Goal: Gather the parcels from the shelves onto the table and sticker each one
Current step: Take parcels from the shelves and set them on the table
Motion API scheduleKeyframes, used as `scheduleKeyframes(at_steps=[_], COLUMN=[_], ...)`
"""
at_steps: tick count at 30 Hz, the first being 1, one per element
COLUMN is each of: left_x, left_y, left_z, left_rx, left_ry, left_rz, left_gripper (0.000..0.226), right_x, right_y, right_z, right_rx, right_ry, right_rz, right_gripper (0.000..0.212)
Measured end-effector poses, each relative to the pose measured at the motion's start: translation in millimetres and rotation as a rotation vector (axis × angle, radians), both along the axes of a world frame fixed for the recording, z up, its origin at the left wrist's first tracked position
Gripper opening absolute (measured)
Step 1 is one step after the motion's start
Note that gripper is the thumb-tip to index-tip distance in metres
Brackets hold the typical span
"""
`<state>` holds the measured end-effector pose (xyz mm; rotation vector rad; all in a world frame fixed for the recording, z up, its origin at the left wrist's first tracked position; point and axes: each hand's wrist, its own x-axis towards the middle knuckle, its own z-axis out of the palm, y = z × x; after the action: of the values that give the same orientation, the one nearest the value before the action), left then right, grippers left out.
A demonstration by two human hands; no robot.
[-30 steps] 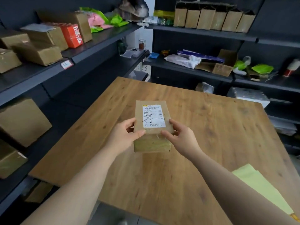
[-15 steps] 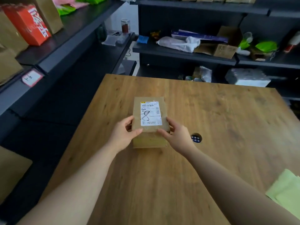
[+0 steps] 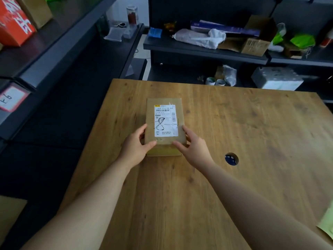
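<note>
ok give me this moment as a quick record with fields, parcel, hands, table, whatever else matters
parcel: brown cardboard box, flat on the table, white shipping label facing up with a handwritten scrawl on it
left hand: on the box's near left corner, thumb on top
right hand: on the box's near right corner, fingers along the side
table: wooden table, round cable hole right of the box
green sheet: pale green sheet at the table's near right edge, partly out of view
shelves: red box on the left shelf; open cardboard box on the far shelf
</note>
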<state>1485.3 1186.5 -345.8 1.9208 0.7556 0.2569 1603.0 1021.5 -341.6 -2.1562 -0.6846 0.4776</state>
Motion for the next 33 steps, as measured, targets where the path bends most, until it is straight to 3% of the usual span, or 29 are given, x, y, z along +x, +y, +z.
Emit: scheduleKeyframes(at_steps=[6,10,16,23,33], left_x=[1,0,-14,-57,-159], left_y=[-3,-17,-53,-117,-250], left_z=[15,36,66,91,113], left_rx=[0.293,0.554,0.770,0.916,0.854], left_ry=[0.156,0.151,0.129,0.108,0.291], left_rz=[-0.051,-0.057,-0.059,0.061,0.422], left_gripper=[0.067,0.051,0.041,0.034,0.042], right_x=[4,5,-7,-31,-94], right_y=[-1,-8,-35,-75,-143], right_z=[7,22,46,67,88], right_rx=[-0.156,-0.240,-0.236,-0.052,0.164], right_ry=[-0.141,-0.282,-0.534,-0.751,-0.844], right_rz=[0.057,0.099,0.203,0.332,0.678], right_gripper=[0.069,0.064,0.056,0.048,0.047])
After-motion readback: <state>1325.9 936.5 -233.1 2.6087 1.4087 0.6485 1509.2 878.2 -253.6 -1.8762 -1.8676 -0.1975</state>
